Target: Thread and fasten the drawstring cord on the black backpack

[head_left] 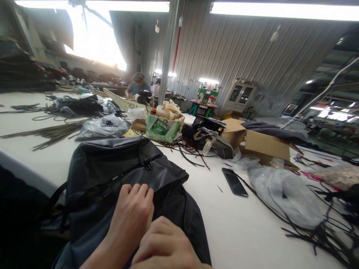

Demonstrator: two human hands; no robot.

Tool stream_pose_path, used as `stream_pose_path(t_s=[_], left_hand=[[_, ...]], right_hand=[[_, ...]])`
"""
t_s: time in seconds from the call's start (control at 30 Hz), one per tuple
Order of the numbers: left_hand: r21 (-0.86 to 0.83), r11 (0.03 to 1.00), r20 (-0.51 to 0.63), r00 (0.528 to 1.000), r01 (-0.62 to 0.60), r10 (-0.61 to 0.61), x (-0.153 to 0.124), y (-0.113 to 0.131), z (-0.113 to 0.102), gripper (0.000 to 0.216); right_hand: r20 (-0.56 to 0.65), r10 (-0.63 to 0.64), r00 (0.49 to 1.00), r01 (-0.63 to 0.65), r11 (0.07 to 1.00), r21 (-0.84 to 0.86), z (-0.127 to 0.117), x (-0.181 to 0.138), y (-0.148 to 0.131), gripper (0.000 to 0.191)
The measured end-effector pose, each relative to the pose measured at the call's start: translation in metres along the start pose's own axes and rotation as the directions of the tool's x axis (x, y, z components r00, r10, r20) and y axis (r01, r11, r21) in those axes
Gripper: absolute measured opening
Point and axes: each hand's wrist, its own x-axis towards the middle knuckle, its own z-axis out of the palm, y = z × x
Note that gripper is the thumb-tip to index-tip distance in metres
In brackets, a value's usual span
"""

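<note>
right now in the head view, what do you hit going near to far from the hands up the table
right hand → left hand → black bag → green bag of tape rolls → person at the far table

bag [112, 168]: matt dark cloth under my fingers
table [238, 231]: smooth white top
box [263, 144]: plain brown cardboard
phone [235, 182]: glossy black

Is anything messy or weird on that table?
Yes. Loose dark straps lie tangled over the white table, a phone lies bare among scraps, and the cardboard box is tipped open. The bag under both hands looks fine.
</note>
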Motion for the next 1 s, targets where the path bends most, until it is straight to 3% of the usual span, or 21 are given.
stream_pose_path(t_s=[0.03, 0.1, 0.13, 0.2, 0.27, 0.3, 0.37, 0.57, 0.8, 1.0], left_hand=[[-0.022, 1.0, -0.004, 1.0, 0.005, -0.005, 0.001, -0.003, 0.0, 0.03], [-0.106, 0.994, -0.01, 1.0, 0.02, -0.022, 0.003, -0.01, 0.001, 0.03], [-0.156, 0.987, -0.015, 0.999, 0.025, -0.028, 0.004, -0.014, 0.001, 0.029], [-0.246, 0.968, -0.024, 0.998, 0.047, -0.054, 0.006, -0.02, 0.0, 0.027], [-0.305, 0.95, -0.032, 0.996, 0.068, -0.081, 0.008, -0.023, -0.002, 0.025], [-0.32, 0.944, -0.037, 0.995, 0.075, -0.091, 0.009, -0.023, -0.003, 0.025], [-0.33, 0.942, -0.038, 0.996, 0.069, -0.086, 0.01, -0.022, -0.005, 0.026], [-0.356, 0.929, 0.005, 0.994, 0.1, -0.105, 0.011, -0.019, -0.009, 0.029], [-0.565, 0.798, 0.094, 0.977, 0.209, -0.189, 0.017, -0.034, -0.008, 0.022], [-0.551, 0.812, 0.055, 0.979, 0.193, -0.196, 0.017, -0.037, -0.003, 0.021]], right_hand=[[-0.019, 0.027, 0.999, -0.026, 0.998, 0.052, -0.002, 0.001, 0.001, 0.029], [-0.039, 0.217, 0.975, -0.209, 0.966, 0.149, -0.006, 0.002, 0.005, 0.019], [-0.037, 0.355, 0.934, -0.345, 0.924, 0.162, -0.01, 0.001, 0.007, 0.015], [-0.094, 0.602, 0.793, -0.593, 0.798, 0.107, -0.018, 0.0, 0.017, 0.014], [-0.194, 0.711, 0.676, -0.723, 0.69, 0.01, -0.026, -0.001, 0.031, 0.018], [-0.229, 0.726, 0.648, -0.751, 0.66, -0.03, -0.029, -0.002, 0.04, 0.018], [-0.274, 0.723, 0.634, -0.763, 0.641, -0.076, -0.032, -0.001, 0.056, 0.018], [-0.316, 0.655, 0.686, -0.703, 0.709, -0.057, -0.023, 0.005, 0.077, 0.021], [-0.383, 0.654, 0.653, -0.704, 0.71, 0.013, -0.015, 0.013, 0.08, 0.019], [-0.425, 0.65, 0.63, -0.721, 0.693, -0.008, -0.018, 0.016, 0.081, 0.017]])
